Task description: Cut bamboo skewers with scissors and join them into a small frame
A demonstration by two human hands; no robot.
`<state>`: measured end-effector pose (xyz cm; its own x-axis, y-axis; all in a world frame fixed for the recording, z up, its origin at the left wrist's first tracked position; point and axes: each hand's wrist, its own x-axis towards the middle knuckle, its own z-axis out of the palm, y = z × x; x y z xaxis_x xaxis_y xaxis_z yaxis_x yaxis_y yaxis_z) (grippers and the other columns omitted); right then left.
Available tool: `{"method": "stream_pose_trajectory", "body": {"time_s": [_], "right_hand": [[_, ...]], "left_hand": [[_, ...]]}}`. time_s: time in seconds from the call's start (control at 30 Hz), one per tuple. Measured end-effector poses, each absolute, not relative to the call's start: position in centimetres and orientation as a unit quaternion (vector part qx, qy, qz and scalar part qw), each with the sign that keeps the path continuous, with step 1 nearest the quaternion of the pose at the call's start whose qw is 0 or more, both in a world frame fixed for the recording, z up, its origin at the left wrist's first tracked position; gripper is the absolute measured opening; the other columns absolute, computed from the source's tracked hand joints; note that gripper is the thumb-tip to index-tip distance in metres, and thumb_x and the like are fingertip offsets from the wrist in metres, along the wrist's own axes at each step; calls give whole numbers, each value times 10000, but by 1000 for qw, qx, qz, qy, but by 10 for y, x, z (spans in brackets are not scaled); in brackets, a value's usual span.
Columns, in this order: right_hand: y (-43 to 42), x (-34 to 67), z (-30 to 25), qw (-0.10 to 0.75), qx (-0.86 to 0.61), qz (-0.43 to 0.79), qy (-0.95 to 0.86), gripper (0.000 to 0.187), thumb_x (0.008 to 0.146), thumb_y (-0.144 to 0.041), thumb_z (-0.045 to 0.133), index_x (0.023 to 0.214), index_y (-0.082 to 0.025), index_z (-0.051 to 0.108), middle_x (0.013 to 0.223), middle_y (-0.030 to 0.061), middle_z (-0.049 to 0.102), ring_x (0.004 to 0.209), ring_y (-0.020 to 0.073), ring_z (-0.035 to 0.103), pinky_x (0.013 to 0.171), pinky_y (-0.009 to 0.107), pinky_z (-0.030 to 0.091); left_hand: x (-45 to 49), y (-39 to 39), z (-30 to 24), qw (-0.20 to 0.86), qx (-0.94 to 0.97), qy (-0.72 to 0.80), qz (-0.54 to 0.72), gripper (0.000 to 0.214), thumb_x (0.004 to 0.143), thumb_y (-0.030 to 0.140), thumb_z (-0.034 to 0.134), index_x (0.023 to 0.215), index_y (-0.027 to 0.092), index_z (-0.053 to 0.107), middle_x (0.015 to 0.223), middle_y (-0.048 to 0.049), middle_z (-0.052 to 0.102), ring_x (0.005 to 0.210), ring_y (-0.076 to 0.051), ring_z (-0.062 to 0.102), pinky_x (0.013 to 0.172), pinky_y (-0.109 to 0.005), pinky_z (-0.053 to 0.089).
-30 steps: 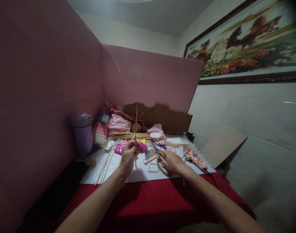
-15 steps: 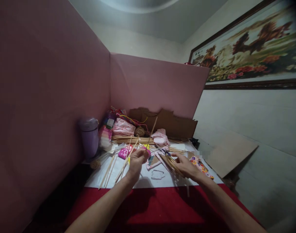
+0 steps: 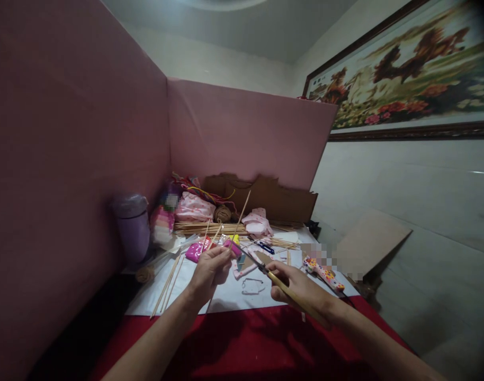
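My left hand [image 3: 211, 271] pinches a thin bamboo stick [image 3: 244, 205] that slants up and away above the table. In my right hand [image 3: 299, 288] is a pair of scissors [image 3: 286, 291] with yellowish handles. Their dark blades point to the left, the tips close to the stick just by my left fingertips; whether they touch it I cannot tell. Beneath the blades lie a pink-edged cardboard piece [image 3: 242, 270] and a small outline shape [image 3: 253, 286] on the white sheet [image 3: 230, 301]. A dark-blue-handled tool [image 3: 266, 247] rests just behind.
Loose sticks [image 3: 165, 286] and bright pink packets [image 3: 193, 252] lie to the left, near a purple lidded cup [image 3: 133, 227]. At the back are a twine ball [image 3: 222, 213], bundled sticks [image 3: 186, 228] and torn cardboard [image 3: 293, 203]. A flower-patterned piece [image 3: 325, 275] lies right.
My right hand has brought the scissors up from the cardboard area, blades now angled toward the stick in my left hand. The view has shifted slightly.
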<state>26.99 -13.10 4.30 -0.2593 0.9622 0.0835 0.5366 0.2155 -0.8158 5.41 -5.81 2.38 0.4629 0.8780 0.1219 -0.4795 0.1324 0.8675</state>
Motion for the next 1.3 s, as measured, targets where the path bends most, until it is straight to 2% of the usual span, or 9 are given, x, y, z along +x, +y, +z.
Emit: {"method": "stream_pose_trajectory", "body": {"time_s": [0.17,0.37,0.6,0.97,1.3], "right_hand": [[-122,258,46,304,-509,381,-709,592,674,-680,568,983,-175,545,645,-31,451,510,85,369,428,191,295],[-122,240,58,329,-503,362,-712,569,614,-671,625,882,-170,590,630,-25,489,497,79,399,423,187,325],[-114,244,51,318,-492,388,-712,603,646,-681,589,949,-161,567,644,-26,483,492,78,409,397,179,329],[-112,242,57,318,-477,384,-724,540,660,-638,613,902,-156,571,621,-28,498,485,68,384,432,183,336],[-109,245,56,323,-454,389,-734,505,676,-601,627,918,-161,572,681,-5,530,569,97,448,491,198,342]], "left_hand": [[54,-63,28,710,468,247,465,272,662,371,669,708,112,603,415,79,356,326,0,182,346,-159,81],[54,-66,34,706,468,275,456,191,623,290,647,675,110,612,389,79,348,315,-5,189,335,-162,78],[51,-65,36,710,462,277,453,237,602,325,667,676,102,631,373,78,354,307,-4,184,331,-163,70],[49,-66,41,714,465,282,441,227,589,317,662,662,105,624,369,75,354,304,-4,188,330,-165,66],[48,-65,38,719,473,278,427,213,620,299,639,697,101,623,376,74,361,309,-5,168,330,-168,57]]}}
